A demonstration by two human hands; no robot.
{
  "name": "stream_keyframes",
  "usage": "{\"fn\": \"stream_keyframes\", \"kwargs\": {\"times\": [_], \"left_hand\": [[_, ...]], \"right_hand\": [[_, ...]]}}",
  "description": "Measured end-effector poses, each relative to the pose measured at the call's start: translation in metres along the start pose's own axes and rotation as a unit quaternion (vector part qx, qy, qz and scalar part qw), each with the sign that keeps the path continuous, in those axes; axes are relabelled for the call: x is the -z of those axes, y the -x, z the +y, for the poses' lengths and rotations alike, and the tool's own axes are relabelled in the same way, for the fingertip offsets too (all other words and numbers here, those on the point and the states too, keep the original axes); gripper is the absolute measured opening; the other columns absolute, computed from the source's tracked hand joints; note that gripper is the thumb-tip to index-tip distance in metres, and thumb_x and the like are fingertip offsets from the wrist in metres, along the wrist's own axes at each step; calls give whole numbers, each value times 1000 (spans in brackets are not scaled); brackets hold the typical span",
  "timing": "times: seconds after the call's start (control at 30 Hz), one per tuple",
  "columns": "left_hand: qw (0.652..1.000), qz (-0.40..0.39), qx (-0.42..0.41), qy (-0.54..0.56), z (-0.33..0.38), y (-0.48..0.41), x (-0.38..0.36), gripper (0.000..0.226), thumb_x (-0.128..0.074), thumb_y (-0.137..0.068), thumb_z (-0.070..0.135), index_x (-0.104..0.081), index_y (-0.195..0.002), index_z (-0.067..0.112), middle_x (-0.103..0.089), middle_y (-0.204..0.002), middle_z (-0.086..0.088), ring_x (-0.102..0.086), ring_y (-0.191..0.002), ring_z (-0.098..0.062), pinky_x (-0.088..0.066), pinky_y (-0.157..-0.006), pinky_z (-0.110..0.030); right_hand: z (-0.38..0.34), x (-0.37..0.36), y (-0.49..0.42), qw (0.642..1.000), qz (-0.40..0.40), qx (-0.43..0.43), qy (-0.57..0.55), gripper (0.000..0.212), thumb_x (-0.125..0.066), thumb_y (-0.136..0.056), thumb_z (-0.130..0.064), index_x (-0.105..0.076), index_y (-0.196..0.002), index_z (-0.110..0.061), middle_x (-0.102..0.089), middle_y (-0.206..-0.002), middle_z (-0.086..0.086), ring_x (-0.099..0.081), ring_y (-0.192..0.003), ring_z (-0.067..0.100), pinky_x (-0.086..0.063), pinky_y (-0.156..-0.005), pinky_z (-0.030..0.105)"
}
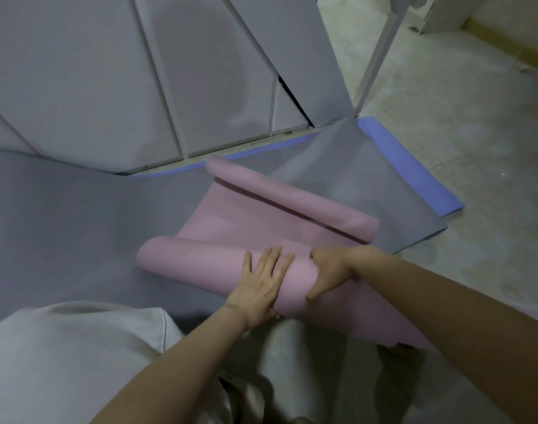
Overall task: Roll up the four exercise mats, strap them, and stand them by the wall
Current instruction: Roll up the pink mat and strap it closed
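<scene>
Head view shows a pink mat (246,218) near the middle, slightly toward 4 o'clock. It has a thicker roll on the near side and a thinner curl at the far end, with a flat piece between them. More pink sheet shows under the right forearm, toward 5 o'clock.

The left hand (261,278) lies on top of the near roll. Its grip is spread, with the fingers straight and pressing flat on the roll. The right hand (330,269) is near it, at the right end of the same roll, and the two hands do not touch. Its grip is wrapped around the roll — fingers curled over the top, thumb on the near side.

The pink mat lies on a grey mat (62,224), which spreads from 9 o'clock to 3 o'clock. From under the grey mat a blue mat (414,172) comes out at 2 o'clock, and a thin blue edge also runs along the foot of the grey cabinet doors (93,87) at 11 o'clock. Pale tiled floor (476,148) fills the side at 3 o'clock. The person's pale clothing (78,362) is at 7 o'clock.
</scene>
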State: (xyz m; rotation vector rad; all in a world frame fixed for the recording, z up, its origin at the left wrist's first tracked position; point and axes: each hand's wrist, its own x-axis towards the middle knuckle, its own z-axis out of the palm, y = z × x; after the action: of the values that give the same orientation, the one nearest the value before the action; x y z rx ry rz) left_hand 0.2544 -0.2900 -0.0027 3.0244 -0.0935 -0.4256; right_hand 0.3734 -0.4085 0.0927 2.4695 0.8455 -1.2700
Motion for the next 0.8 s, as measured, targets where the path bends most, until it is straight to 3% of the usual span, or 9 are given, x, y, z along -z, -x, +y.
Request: {"fn": "stream_keyframes", "kwargs": {"times": [0.1, 0.23, 0.4, 0.5, 0.53, 0.6, 0.7, 0.8], "left_hand": [[999, 9, -44, -1, -7, -6, 4, 112, -65, -76, 53, 9, -151, 13, -4, -157, -14, -3, -145, -28, -1, -112, -59], [995, 31, -94, 25, -15, -14, 7, 99, -71, -67, 45, -21, -147, 17, -36, -137, -7, -35, -126, -27, -26, -103, -44], [993, -6, -112, 47, -23, -28, 10, 92, -78, -63, 46, -31, -139, 23, -46, -129, -2, -46, -115, -24, -37, -95, -37], [988, -58, -133, 54, -26, -43, 22, 94, -83, -62, 40, -32, -138, 21, -49, -129, -5, -48, -115, -26, -39, -95, -35], [985, -87, -138, 62, -26, -49, 27, 94, -85, -61, 35, -33, -137, 20, -51, -128, -7, -48, -116, -27, -39, -96, -35], [976, -142, -148, 71, -26, -60, 34, 94, -88, -58, 27, -35, -135, 19, -53, -126, -10, -49, -116, -29, -39, -96, -34], [968, -186, -154, 60, -23, -65, 36, 97, -89, -57, 23, -34, -137, 20, -53, -128, -10, -48, -118, -28, -37, -95, -31], [970, -188, -132, 86, -25, -59, 26, 96, -87, -59, 22, -33, -138, 22, -51, -130, -7, -47, -119, -27, -36, -95, -31]], "right_hand": [[4, 3, 3, 999, -22, -5, -29, 87, -73, -73, -49, -33, -141, -11, -47, -135, 6, -52, -110, 23, -45, -64, 28], [7, -3, 4, 998, -30, 7, -60, 86, -70, -75, -53, -33, -141, -12, -46, -135, 5, -49, -111, 22, -45, -89, 30], [12, -27, 5, 1000, 9, 3, 3, 105, -59, -81, -61, -4, -151, -6, -24, -154, 13, -31, -138, 29, -28, -111, 37], [7, -46, 15, 991, 112, 19, 68, 107, -66, -77, -57, -9, -151, -5, -34, -147, 16, -42, -130, 31, -36, -106, 39], [3, -54, 16, 980, 168, 19, 106, 109, -72, -71, -56, -17, -148, -1, -42, -137, 20, -50, -120, 34, -42, -99, 40], [-7, -62, 20, 969, 205, -13, 137, 117, -81, -55, -58, -32, -141, 5, -53, -117, 23, -59, -99, 36, -47, -83, 41], [-7, -68, 17, 979, 169, -10, 113, 109, -74, -72, -50, -12, -147, -3, -43, -132, 16, -51, -115, 29, -41, -91, 36], [-6, -63, 10, 984, 151, 13, 89, 105, -72, -76, -47, -9, -148, -4, -43, -137, 12, -49, -121, 27, -41, -95, 36]]}}
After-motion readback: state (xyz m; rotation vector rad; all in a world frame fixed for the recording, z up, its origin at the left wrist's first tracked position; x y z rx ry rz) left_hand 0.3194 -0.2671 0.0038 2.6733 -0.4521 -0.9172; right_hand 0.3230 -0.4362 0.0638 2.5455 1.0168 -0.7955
